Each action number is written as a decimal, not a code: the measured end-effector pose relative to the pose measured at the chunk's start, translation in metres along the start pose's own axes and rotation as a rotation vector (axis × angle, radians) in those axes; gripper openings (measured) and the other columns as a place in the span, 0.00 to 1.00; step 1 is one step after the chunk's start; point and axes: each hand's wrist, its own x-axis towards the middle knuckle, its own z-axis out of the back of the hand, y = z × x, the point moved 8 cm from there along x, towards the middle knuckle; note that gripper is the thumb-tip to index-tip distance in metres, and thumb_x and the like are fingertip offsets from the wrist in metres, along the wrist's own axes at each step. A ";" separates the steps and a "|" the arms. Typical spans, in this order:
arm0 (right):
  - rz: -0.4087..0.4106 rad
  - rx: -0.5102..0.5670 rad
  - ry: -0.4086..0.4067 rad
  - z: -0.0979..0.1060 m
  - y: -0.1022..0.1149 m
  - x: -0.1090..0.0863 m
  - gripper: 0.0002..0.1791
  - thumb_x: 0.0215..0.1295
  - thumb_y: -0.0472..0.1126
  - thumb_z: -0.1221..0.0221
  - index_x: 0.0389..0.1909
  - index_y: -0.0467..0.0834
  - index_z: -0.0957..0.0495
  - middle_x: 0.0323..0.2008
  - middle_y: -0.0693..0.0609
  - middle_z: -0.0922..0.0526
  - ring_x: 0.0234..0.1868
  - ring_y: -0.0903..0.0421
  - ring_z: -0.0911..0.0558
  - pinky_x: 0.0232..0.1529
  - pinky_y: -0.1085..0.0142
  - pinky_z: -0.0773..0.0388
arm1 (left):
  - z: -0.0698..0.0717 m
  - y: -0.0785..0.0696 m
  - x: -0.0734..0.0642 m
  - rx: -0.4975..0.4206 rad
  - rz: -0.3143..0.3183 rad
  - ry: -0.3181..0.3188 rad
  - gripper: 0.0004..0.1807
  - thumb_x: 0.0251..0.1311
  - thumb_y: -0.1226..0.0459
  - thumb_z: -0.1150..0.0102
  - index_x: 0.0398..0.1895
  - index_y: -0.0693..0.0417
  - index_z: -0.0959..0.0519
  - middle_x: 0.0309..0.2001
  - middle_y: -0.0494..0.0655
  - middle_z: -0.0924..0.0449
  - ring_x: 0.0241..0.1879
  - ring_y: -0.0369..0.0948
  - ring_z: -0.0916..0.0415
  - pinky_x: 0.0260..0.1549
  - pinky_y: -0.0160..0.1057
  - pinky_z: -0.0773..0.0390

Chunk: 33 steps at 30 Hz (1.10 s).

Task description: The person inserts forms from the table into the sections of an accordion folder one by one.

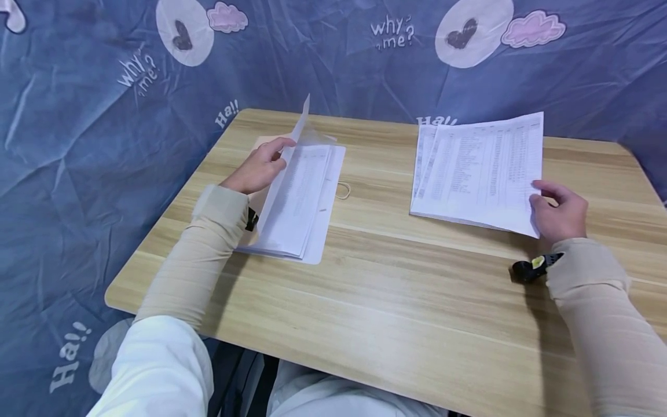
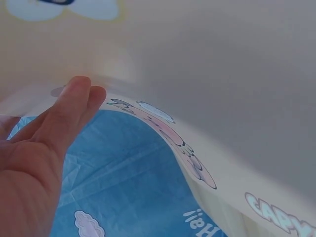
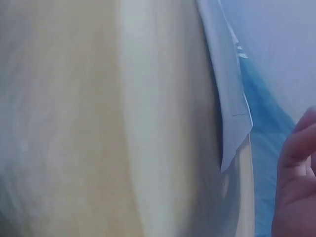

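On the left of the table lies an opened folder [image 1: 329, 200] with a stack of printed sheets [image 1: 302, 191] inside. My left hand [image 1: 260, 165] holds the folder's raised cover [image 1: 276, 182] by its upper left part. The left wrist view shows two fingers of that hand [image 2: 59, 128] along the cover's outer face [image 2: 207, 98], which bears cartoon animals and lettering. On the right, my right hand [image 1: 563, 208] pinches the right edge of another stack of printed pages [image 1: 484, 171], its near right corner curving. Only part of this hand [image 3: 298, 173] enters the right wrist view, beside the paper edge [image 3: 232, 108].
Between folder and loose pages, a thin beige loop [image 1: 343, 190] lies by the folder's right edge. The wooden table [image 1: 365, 301] meets a blue patterned cloth [image 1: 323, 52] at the back and left. A black wrist device [image 1: 531, 267] sits under the right wrist.
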 end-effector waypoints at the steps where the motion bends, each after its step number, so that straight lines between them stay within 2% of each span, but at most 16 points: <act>1: -0.009 0.025 -0.009 0.001 0.000 0.000 0.21 0.67 0.43 0.49 0.61 0.52 0.26 0.42 0.64 0.29 0.37 0.70 0.31 0.32 0.84 0.33 | 0.000 0.000 0.000 0.000 0.002 0.001 0.25 0.65 0.69 0.63 0.66 0.54 0.36 0.48 0.56 0.30 0.36 0.48 0.36 0.39 0.43 0.36; 4: -0.035 0.082 -0.023 0.000 -0.001 0.000 0.21 0.66 0.41 0.48 0.60 0.53 0.25 0.38 0.67 0.31 0.37 0.69 0.32 0.31 0.83 0.34 | 0.000 0.000 -0.001 0.003 0.009 0.004 0.25 0.65 0.69 0.63 0.66 0.54 0.37 0.54 0.55 0.31 0.39 0.48 0.35 0.41 0.43 0.36; 8: -0.042 0.207 -0.042 -0.002 -0.001 -0.001 0.20 0.64 0.37 0.46 0.56 0.52 0.22 0.36 0.63 0.31 0.34 0.69 0.32 0.28 0.83 0.34 | 0.001 0.001 -0.002 -0.001 0.020 0.005 0.25 0.65 0.68 0.63 0.66 0.53 0.37 0.59 0.55 0.33 0.42 0.48 0.36 0.44 0.45 0.36; 10: -0.039 0.291 -0.035 -0.004 -0.001 -0.002 0.19 0.63 0.35 0.45 0.53 0.52 0.20 0.35 0.61 0.30 0.31 0.69 0.31 0.26 0.82 0.33 | 0.001 0.001 -0.002 -0.002 0.020 0.005 0.25 0.65 0.68 0.63 0.66 0.53 0.37 0.58 0.55 0.32 0.41 0.48 0.36 0.44 0.45 0.36; 12: -0.027 0.318 -0.023 -0.007 -0.001 -0.003 0.19 0.62 0.34 0.44 0.52 0.52 0.19 0.34 0.60 0.30 0.28 0.69 0.31 0.24 0.82 0.33 | 0.000 0.002 -0.003 -0.001 0.016 0.006 0.25 0.65 0.69 0.63 0.66 0.53 0.37 0.56 0.56 0.32 0.40 0.48 0.36 0.43 0.44 0.36; 20: 0.047 0.150 0.038 -0.015 0.003 -0.005 0.21 0.65 0.39 0.44 0.59 0.51 0.24 0.36 0.64 0.29 0.35 0.67 0.33 0.27 0.82 0.34 | 0.002 0.002 -0.004 -0.006 0.021 -0.004 0.25 0.66 0.68 0.64 0.66 0.53 0.37 0.64 0.54 0.36 0.45 0.49 0.35 0.46 0.46 0.36; 26: 0.077 0.143 0.125 -0.027 0.006 -0.008 0.22 0.65 0.41 0.44 0.61 0.50 0.26 0.39 0.67 0.29 0.40 0.68 0.33 0.32 0.83 0.33 | 0.003 0.002 -0.004 0.001 0.026 -0.012 0.25 0.66 0.67 0.64 0.66 0.52 0.37 0.63 0.53 0.35 0.44 0.49 0.35 0.46 0.46 0.36; 33: 0.115 0.101 0.178 -0.037 0.011 -0.011 0.23 0.66 0.44 0.45 0.62 0.48 0.28 0.42 0.70 0.30 0.43 0.68 0.35 0.36 0.83 0.34 | 0.005 0.001 -0.004 -0.012 0.029 -0.008 0.25 0.66 0.67 0.63 0.67 0.52 0.38 0.68 0.51 0.41 0.54 0.49 0.37 0.54 0.49 0.36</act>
